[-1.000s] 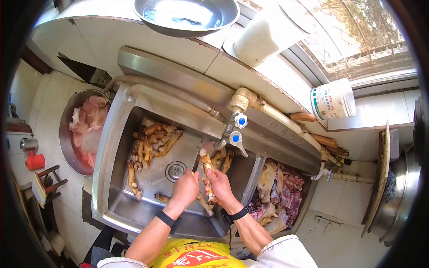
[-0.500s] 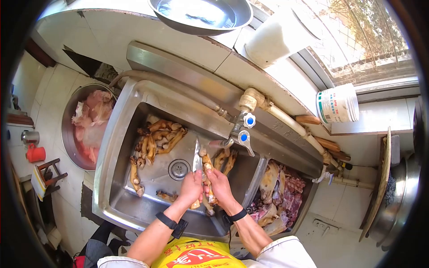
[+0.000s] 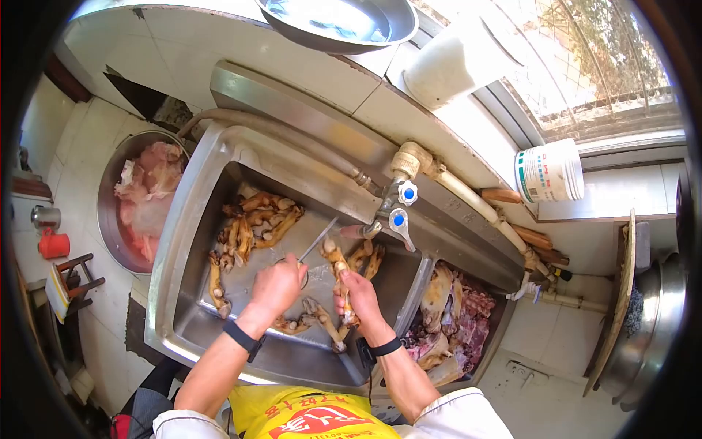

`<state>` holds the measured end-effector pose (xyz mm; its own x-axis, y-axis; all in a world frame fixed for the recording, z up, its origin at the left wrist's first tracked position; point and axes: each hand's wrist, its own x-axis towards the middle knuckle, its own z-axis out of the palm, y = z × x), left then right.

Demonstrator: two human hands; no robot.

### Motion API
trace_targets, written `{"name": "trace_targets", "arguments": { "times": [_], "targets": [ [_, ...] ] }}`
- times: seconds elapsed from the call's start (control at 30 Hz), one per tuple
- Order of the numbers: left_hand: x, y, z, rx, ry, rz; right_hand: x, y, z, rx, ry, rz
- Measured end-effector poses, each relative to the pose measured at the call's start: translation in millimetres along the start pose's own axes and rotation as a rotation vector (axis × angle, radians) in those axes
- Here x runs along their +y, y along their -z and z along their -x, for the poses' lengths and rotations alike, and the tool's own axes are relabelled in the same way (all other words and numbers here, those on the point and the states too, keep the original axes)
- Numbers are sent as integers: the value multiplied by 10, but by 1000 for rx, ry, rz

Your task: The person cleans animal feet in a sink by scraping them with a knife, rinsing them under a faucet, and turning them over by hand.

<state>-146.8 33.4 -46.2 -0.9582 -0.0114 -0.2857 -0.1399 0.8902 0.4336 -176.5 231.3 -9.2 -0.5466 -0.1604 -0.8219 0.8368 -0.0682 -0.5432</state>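
Note:
My left hand is closed round the handle of a knife, its narrow blade slanting up toward the tap. In my right hand is a yellow-brown animal trotter, gripped upright over the large basin. The blade is apart from the trotter, to its left. Beside my right hand a loose trotter lies on the basin floor, with another trotter left of it. A pile of several trotters rests at the basin's left, and one single trotter lies below that pile.
The steel sink has a tap at its back edge. Raw meat pieces fill the smaller right basin. On the floor at left stands a metal bowl of pale meat. A white bucket and a wok sit on the ledge.
My left hand and the knife have moved left, away from the trotter, and the blade now tilts rightward. My right hand keeps its hold, nearly in the same place.

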Motion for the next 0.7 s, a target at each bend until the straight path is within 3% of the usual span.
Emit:
{"name": "trace_targets", "arguments": {
  "times": [0.03,0.1,0.17,0.2,0.3,0.43,0.5,0.57,0.7],
  "targets": [
    [-23,-7,37,9,29,127,26,43,-20,3,-3,-1],
    [-18,-10,88,31,57,254,27,124,-132,-144,-117,-347],
    [90,78,192,-32,266,809,29,155,-166,-180,-159,-421],
    [176,229,260,-155,389,938,47,185,-187,-219,-180,-482],
    [247,196,418,-263,414,1053,63,226,-171,-271,-187,-549],
    [377,171,557,-305,365,994,35,172,-114,-263,-110,-478],
    [386,101,627,-288,345,984,21,160,-108,-230,-91,-413],
    [374,16,666,-145,188,830,26,159,-124,-243,-63,-378],
    [450,245,664,-337,355,923,10,107,-114,-231,-49,-364]
  ]
}}
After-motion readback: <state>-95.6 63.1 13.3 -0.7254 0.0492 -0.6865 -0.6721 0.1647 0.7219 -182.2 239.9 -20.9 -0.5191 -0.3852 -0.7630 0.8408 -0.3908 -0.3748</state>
